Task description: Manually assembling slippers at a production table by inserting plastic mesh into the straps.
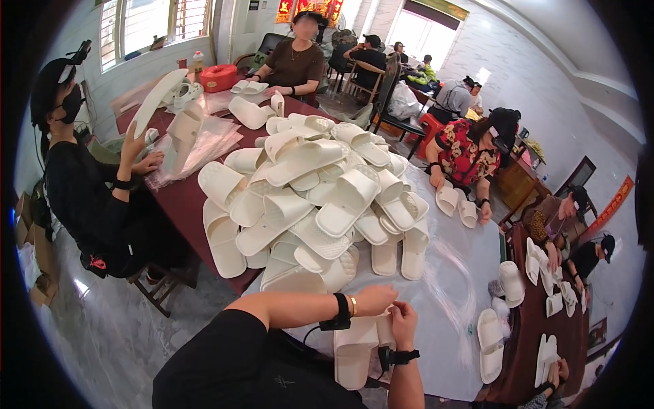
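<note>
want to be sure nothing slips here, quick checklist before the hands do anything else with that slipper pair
1. Left hand on the white slipper pair: ok, it rests on the top end.
2. Right hand on the pair: ok, fingers at the same end.
3. Firm grip: cannot tell, fingertips hidden.
4. Pair aligned side by side: ok.
5. Slipper pile stable: cannot tell, it is heaped high just beyond the hands.
6. Clear plastic sheet flat: not ok, wrinkled.

Left hand [376,298] over right hand [403,320], fingers curled (both wrists banded)
</note>
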Demonstrator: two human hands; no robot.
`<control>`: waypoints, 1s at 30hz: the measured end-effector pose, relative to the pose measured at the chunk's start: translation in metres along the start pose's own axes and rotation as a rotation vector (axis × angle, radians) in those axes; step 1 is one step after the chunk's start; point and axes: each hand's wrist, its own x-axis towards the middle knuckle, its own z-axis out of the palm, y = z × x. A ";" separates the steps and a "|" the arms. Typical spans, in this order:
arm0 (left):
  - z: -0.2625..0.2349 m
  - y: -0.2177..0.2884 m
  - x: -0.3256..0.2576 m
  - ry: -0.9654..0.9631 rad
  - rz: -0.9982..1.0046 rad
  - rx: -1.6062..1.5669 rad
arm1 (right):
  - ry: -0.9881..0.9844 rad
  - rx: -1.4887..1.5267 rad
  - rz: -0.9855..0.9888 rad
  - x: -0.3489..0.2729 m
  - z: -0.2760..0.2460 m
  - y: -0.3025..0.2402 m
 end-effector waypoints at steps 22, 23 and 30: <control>-0.090 -0.027 0.005 -0.581 0.080 0.169 | 0.083 -0.018 -0.060 -0.005 -0.001 0.006; -0.093 -0.027 0.003 -0.584 0.082 0.169 | 0.086 -0.016 -0.058 -0.006 -0.001 0.006; -0.085 -0.014 -0.013 -0.110 -0.160 -0.091 | 0.076 0.016 -0.029 -0.010 0.000 0.003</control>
